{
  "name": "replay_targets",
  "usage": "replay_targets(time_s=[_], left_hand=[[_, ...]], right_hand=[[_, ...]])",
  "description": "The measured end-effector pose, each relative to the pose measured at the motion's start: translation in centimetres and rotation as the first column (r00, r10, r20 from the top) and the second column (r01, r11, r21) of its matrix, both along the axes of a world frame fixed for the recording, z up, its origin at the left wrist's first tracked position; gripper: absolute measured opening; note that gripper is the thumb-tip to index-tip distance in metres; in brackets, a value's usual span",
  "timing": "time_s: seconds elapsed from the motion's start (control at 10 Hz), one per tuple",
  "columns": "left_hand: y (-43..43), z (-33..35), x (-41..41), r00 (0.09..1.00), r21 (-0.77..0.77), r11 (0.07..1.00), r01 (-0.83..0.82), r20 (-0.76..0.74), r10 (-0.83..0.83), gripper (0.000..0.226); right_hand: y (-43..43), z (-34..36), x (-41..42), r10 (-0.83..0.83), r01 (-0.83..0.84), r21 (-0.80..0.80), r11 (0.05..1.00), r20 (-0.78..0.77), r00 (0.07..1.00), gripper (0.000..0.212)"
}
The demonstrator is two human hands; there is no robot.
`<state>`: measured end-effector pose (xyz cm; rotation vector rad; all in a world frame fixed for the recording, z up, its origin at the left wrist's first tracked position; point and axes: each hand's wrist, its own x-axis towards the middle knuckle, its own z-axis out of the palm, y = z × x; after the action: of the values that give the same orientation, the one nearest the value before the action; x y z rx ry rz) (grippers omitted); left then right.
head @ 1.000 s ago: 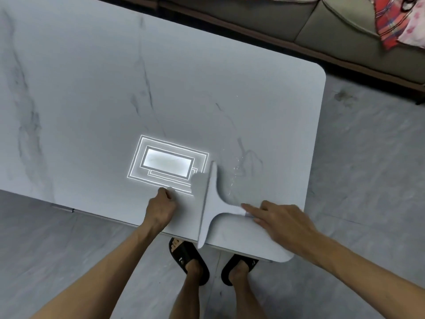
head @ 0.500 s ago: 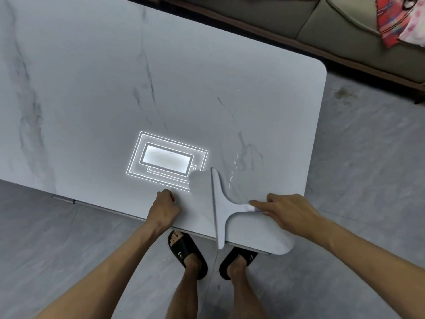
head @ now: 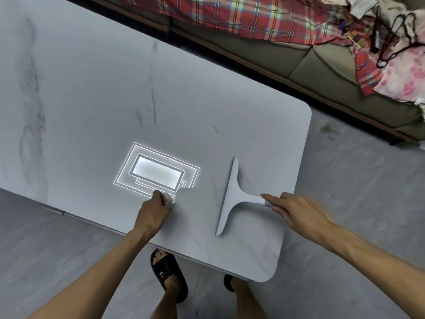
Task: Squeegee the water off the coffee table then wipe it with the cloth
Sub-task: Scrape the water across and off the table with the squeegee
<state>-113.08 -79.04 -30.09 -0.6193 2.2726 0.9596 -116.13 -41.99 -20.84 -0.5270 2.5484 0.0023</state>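
Observation:
The pale marble coffee table (head: 92, 100) fills the left and middle of the view. A white T-shaped squeegee (head: 230, 194) lies with its blade on the table near the right end. My right hand (head: 296, 212) grips the end of its handle, fingers stretched along it. My left hand (head: 154, 210) is a fist at the table's near edge, closed on a pale grey cloth (head: 184, 199). The cloth lies flat and is hard to tell from the tabletop. No water streaks show on the surface.
A ceiling light's reflection (head: 158, 173) glares on the tabletop beside my left hand. A sofa (head: 322, 65) with a plaid blanket (head: 230, 14) and clothes runs along the table's far side. My feet in black slippers (head: 167, 272) stand on the grey floor under the near edge.
My right hand has slid the squeegee to the right, away from the cloth and left hand. The water streaks seen earlier no longer show. The view has tilted up toward the sofa.

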Motion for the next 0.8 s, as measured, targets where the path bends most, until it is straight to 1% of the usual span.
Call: replay_targets(time_s=[0.1,0.2,0.3,0.4,0.5,0.6,0.7,0.8], left_hand=[[0.7,0.7,-1.6,0.996,0.001,0.996,-0.086,-0.034,0.086,0.016],[2.1,0.4,-2.7,0.989,0.019,0.989,-0.147,-0.024,0.148,0.013],[5.3,-0.3,-5.0,0.976,-0.039,0.979,-0.198,-0.095,0.194,0.012],[8.1,-1.6,-7.7,0.967,-0.135,0.969,-0.209,-0.176,0.184,0.011],[11.4,-3.2,-11.9,0.957,-0.155,0.955,-0.254,-0.185,0.225,0.020],[13.0,-4.8,-13.6,0.945,-0.116,0.940,-0.321,-0.098,0.311,0.015],[14.0,-6.6,-14.7,0.952,-0.139,0.946,-0.293,0.052,0.303,0.033],[13.9,-7.0,-15.8,0.941,-0.164,0.937,-0.307,0.094,0.325,0.048]], right_hand=[[-1.7,0.0,-4.7,-0.036,0.035,-0.030,0.999,-0.021,0.999,0.037],[-2.5,-0.3,-8.7,-0.123,0.125,-0.098,0.987,0.035,0.992,0.028],[-3.3,-1.0,-16.5,-0.173,0.197,-0.138,0.971,0.167,0.971,0.006],[-3.5,-1.5,-22.5,-0.139,0.171,-0.187,0.967,0.174,0.975,0.009],[-4.2,-2.4,-30.5,-0.083,0.092,-0.224,0.970,0.048,0.995,0.006],[-5.0,-3.2,-35.1,-0.102,0.094,-0.256,0.962,-0.020,0.995,0.011],[-6.9,-4.8,-38.6,-0.098,0.094,-0.230,0.969,-0.006,0.995,0.024],[-7.7,-5.9,-40.0,-0.142,0.149,-0.212,0.966,0.047,0.989,0.026]])
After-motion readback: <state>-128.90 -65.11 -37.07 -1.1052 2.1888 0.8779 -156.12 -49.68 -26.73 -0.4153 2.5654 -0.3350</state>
